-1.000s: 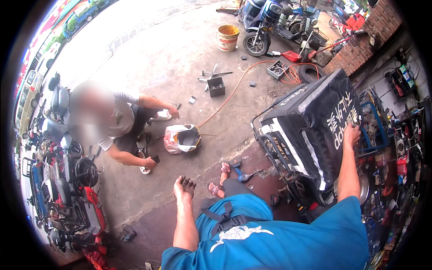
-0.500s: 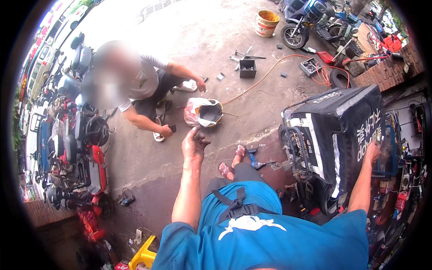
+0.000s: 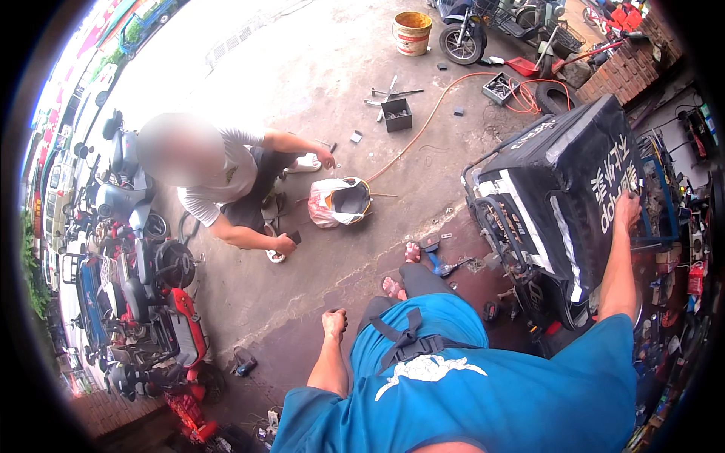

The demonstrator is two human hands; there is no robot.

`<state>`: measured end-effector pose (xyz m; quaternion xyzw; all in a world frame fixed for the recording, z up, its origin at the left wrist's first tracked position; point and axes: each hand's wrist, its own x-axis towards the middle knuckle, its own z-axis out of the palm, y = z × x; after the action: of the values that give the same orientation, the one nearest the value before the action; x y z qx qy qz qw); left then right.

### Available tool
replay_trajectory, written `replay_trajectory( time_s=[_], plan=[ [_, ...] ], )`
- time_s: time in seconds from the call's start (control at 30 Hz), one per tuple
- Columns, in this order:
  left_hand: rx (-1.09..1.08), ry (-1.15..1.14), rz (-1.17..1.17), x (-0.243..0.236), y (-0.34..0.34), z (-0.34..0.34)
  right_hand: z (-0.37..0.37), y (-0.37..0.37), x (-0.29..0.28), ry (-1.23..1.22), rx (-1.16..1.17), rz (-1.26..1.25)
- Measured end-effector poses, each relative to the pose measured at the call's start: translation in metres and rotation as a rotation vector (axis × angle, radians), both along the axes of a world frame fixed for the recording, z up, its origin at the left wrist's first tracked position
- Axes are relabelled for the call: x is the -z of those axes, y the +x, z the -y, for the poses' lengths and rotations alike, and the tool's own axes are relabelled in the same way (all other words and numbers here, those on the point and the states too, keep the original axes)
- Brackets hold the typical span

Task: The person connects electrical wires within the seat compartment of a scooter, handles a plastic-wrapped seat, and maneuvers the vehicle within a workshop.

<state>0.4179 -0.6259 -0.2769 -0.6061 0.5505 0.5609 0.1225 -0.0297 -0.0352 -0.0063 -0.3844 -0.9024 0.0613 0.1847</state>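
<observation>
Against the lettered face of the black delivery box [image 3: 585,240], the right hand [image 3: 628,208] has bent fingers; how firmly they grip cannot be determined. The box extends leftward from this hand. Well to its left, the left hand [image 3: 334,323] is curled into a loose fist, nothing visibly held. Between the hands, a blue cordless drill [image 3: 439,264] lies on the ground.

matt fabric box [image 3: 563,189], rough concrete ground [image 3: 430,181]
</observation>
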Motion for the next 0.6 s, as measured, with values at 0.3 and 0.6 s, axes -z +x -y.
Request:
replay_trajectory(
  time_s=[0.3, 0.6],
  plan=[
    [0.061, -0.069, -0.123, 0.002, -0.055, -0.019, -0.010, -0.009, 0.006, -0.074, -0.076, 0.000],
    [0.646, -0.148, 0.033, 0.042, -0.111, 0.000, -0.020, -0.007, 0.012, 0.004, -0.152, -0.037]
  ],
)
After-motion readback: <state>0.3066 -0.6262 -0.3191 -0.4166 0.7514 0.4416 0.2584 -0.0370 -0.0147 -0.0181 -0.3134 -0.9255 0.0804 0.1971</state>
